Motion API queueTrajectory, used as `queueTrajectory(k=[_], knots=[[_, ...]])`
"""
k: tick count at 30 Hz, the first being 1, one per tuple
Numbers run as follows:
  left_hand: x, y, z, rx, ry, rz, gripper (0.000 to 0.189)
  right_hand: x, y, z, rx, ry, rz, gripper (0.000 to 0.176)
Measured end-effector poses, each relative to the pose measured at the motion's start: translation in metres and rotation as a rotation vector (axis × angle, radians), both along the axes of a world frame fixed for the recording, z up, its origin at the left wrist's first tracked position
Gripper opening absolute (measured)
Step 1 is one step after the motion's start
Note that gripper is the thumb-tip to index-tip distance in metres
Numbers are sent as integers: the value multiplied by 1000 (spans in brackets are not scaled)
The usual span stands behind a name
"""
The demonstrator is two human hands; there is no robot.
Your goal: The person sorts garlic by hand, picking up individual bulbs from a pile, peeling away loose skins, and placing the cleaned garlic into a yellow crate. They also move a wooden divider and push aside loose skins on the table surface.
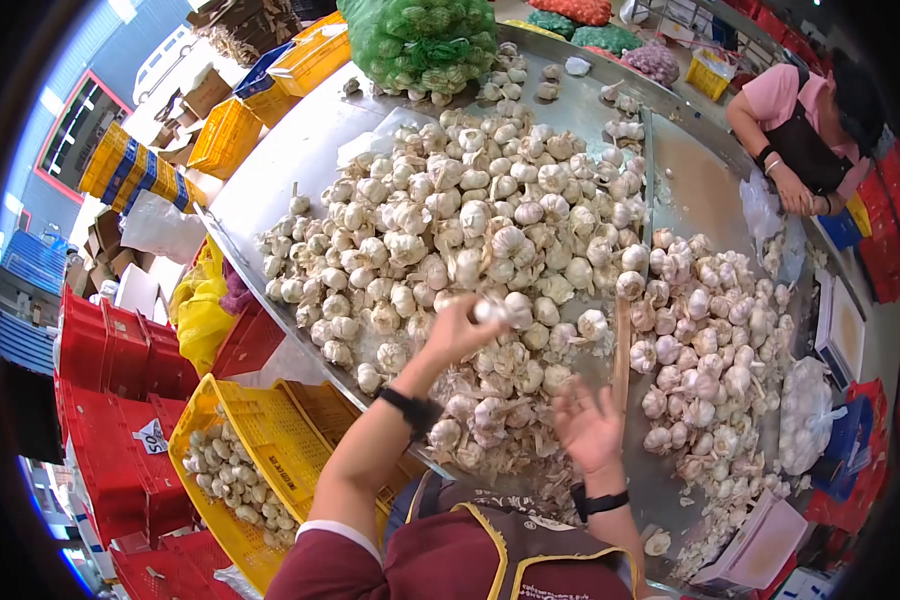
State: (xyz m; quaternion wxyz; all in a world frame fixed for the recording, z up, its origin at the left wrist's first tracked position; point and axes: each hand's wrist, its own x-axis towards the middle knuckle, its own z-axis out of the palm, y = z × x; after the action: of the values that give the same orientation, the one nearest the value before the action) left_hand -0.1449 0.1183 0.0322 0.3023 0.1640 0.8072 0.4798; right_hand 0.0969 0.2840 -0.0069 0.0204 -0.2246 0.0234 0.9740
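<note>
A large heap of garlic bulbs (475, 216) lies on the metal table (290, 150). My left hand (460, 328) is over the heap, its fingers closed on a white garlic bulb (490, 312) that is slightly blurred. Palm up and fingers apart, my right hand (587, 428) is at the heap's lower right edge, beside the wooden divider (622, 360), and holds nothing. Loose skins and stalks lie between the two hands. Right of the divider is a second pile of garlic (715, 340).
A yellow crate (280, 450) with garlic stands at the lower left, near red crates (120, 430). A green net sack (420, 45) sits at the table's far edge. A co-worker (810, 130) stands at the upper right. A white scale (842, 325) is at the right.
</note>
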Motion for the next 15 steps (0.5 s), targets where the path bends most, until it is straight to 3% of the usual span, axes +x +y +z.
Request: queueTrajectory(k=[3, 4, 5, 7, 9, 10, 12, 15], knots=[[41, -10, -2, 257, 190, -460, 54, -21, -40, 31, 63, -125, 128, 47], [42, -14, 14, 103, 66, -543, 52, -20, -41, 21, 64, -128, 132, 47], [36, -14, 21, 106, 66, -538, 52, -20, -41, 4, -9, -108, 151, 42], [17, -13, 33, -275, 44, -179, 45, -11, -40, -13, -72, -86, 176, 37], [-11, -27, -24, -367, 455, 101, 44, -5, -36, -14, -145, -50, 258, 32], [-20, -31, -37, -361, 455, 107, 44, -3, -36, -8, -126, -56, 264, 28], [-30, -36, -53, -621, 672, -23, 45, 1, -39, -8, -65, -80, 258, 28], [-40, -37, -62, -531, 603, -57, 47, 9, -46, -6, 18, -86, 255, 28]])
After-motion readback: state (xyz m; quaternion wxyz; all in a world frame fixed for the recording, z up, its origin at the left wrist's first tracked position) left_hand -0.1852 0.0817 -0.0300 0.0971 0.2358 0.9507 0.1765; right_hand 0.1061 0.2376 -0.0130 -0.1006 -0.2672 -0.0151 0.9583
